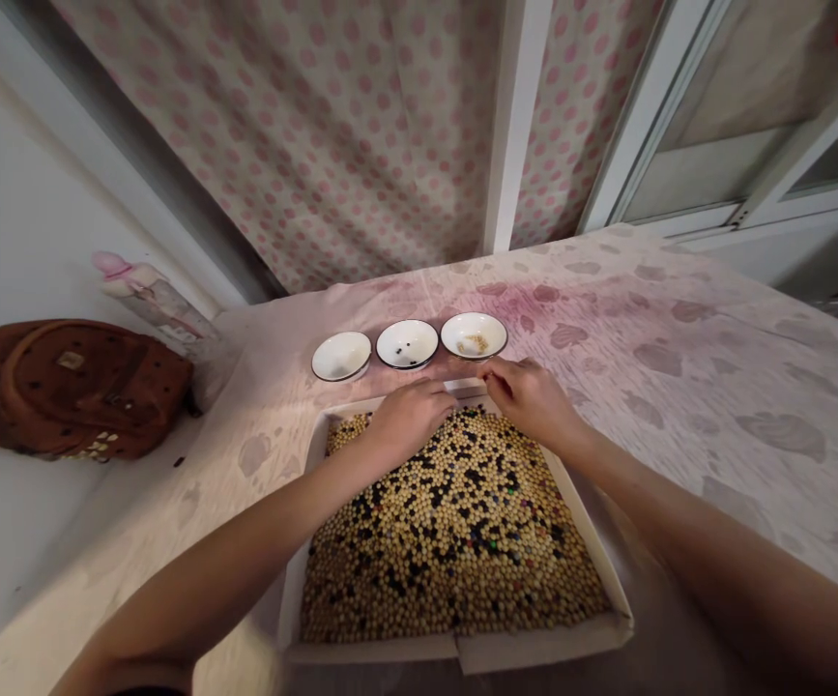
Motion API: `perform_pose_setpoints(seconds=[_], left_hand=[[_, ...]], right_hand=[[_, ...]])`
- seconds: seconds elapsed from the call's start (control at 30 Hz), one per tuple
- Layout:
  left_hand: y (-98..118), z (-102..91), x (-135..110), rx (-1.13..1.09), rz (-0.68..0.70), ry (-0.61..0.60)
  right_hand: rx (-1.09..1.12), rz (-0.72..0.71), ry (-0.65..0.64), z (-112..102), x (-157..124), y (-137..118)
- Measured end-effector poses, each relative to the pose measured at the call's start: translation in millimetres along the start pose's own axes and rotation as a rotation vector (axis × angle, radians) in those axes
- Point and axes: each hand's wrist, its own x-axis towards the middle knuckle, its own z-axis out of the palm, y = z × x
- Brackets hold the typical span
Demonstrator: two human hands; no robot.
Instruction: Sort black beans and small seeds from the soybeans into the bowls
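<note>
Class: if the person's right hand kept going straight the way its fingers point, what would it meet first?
Probably the bowl holding a few pale beans, just beyond the far rim of the tray; the right hand points at it, though depth is unclear.

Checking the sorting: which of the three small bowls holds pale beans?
The rightmost bowl, just ahead of the right hand; the middle bowl holds only a few dark ones.

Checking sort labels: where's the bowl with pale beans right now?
Head view, centre: the bowl with pale beans sits on the table just past the tray, right of the bowl with dark beans, nearest the right hand.
</note>
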Motion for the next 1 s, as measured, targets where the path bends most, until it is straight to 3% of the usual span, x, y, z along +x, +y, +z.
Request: perform_pose_setpoints(seconds=[0.33,0.57,0.83,1.0], left_hand=[[11.3,6.7,28.1,0.054,0.032,-0.1],[12.1,9.4,36.2,0.097,0.038,-0.081],[11.0,6.6,35.4,0.095,-0.016,-0.168],[10.1,4.1,33.4,0.058,0.01,-0.117]], right_hand=[[-0.01,0.011,-0.013,1.6,-0.5,1.3],[-0.026,0.015,-0.034,2.1,-0.6,2.1],[-0.037,0.018,-0.041,2.5,-0.8,1.3],[-0.047,0.014,-0.042,2.6,-0.5,1.7]])
